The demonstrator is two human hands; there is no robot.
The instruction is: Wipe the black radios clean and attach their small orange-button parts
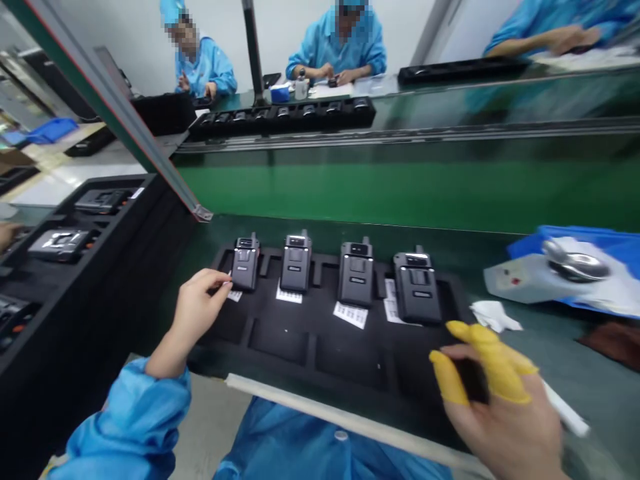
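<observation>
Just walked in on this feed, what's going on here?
A person in blue is working over a black tray with four handsets lying in a row, a white label showing by each. The left hand has its fingertips by the leftmost handset; whether it grips anything is unclear. The right hand, in yellow finger covers, is near the tray's right end, grip open. Three co-workers work across the bench.
</observation>
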